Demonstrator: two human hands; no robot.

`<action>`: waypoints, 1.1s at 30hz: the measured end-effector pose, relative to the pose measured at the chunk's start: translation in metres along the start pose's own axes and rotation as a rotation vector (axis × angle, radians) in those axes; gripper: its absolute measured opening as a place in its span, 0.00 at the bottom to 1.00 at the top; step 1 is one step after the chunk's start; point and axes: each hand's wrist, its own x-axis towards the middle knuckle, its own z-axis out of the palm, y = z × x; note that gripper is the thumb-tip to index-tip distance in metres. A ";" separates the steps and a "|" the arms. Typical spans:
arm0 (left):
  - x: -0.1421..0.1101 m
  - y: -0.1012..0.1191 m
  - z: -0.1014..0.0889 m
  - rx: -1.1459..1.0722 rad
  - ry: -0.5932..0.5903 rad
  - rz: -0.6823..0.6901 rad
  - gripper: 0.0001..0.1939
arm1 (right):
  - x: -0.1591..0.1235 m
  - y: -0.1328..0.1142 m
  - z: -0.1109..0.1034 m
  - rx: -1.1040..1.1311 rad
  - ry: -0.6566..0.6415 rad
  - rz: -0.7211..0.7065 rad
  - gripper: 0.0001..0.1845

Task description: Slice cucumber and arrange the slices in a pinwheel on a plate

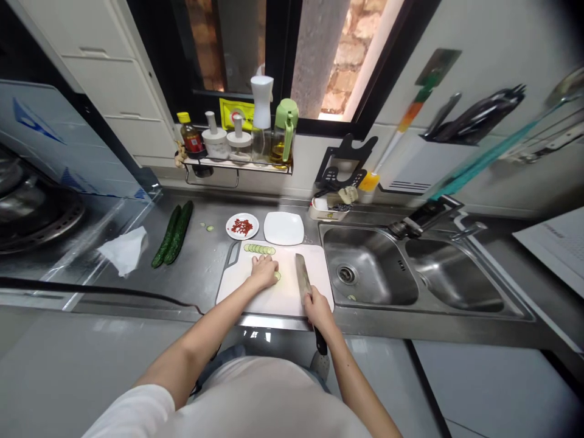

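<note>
Left hand: we see the left hand (264, 272) palm down over the cutting board (274, 302), its fingertips beside a cucumber piece (277, 277); whether its grip is together on anything, we cannot tell.
Right hand: the right hand (318, 307) has its grip clamped around the handle of the knife (302, 275), whose blade points roughly towards 12 o'clock and stands between the left hand and the sink (387, 277).
Cucumber slices: from the board's middle, an overlapping row of cucumber slices (260, 249) lies at 11 o'clock, just beyond the left fingers.
Plates: at 12 o'clock we find a white plate (283, 228) right by the board's far edge; beside it, at 11, a round plate (230, 230) bears chopped red pieces (241, 227).
Whole cucumbers: two whole cucumbers (179, 234) lie together at 10 o'clock, with a white tissue (124, 250) further out.
Sink side: the double sink takes up 3 o'clock; a small caddy (327, 214) sits at 1.
Shelf: near 11 to 12 o'clock, a wall shelf (269, 168) carries jars (215, 141) and bottles (191, 137).
Bench: the bench (203, 252) is grey metal, with small green scraps (210, 229) near the round plate.
Room: we face a black-framed window (283, 48), bricks outside, pale drawers (98, 70) at 10 o'clock.
</note>
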 end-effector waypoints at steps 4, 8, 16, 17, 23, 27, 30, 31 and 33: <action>0.004 0.000 -0.001 -0.010 -0.026 -0.010 0.09 | -0.002 -0.001 0.001 -0.007 -0.018 0.010 0.11; 0.007 -0.002 0.001 -0.067 -0.076 0.011 0.07 | -0.003 -0.001 0.002 -0.023 -0.021 0.024 0.11; 0.030 -0.016 0.000 -0.338 0.140 -0.131 0.05 | -0.003 -0.002 0.001 -0.041 -0.017 0.028 0.13; 0.035 -0.018 -0.001 -0.363 0.195 -0.167 0.05 | -0.003 -0.002 0.001 -0.045 -0.019 0.030 0.13; 0.060 -0.026 0.002 -0.369 0.336 -0.237 0.05 | -0.003 -0.003 0.001 -0.059 -0.028 0.060 0.12; 0.066 -0.029 0.003 -0.321 0.325 -0.202 0.09 | -0.002 -0.003 0.002 -0.081 -0.035 0.069 0.12; 0.067 -0.030 0.002 -0.246 0.332 -0.174 0.10 | -0.003 -0.005 0.002 -0.110 -0.027 0.061 0.12; 0.067 -0.029 0.002 -0.216 0.341 -0.179 0.09 | -0.003 -0.005 0.002 -0.116 -0.027 0.061 0.12; 0.066 -0.028 0.002 -0.162 0.354 -0.202 0.07 | -0.003 -0.006 0.001 -0.124 -0.034 0.073 0.13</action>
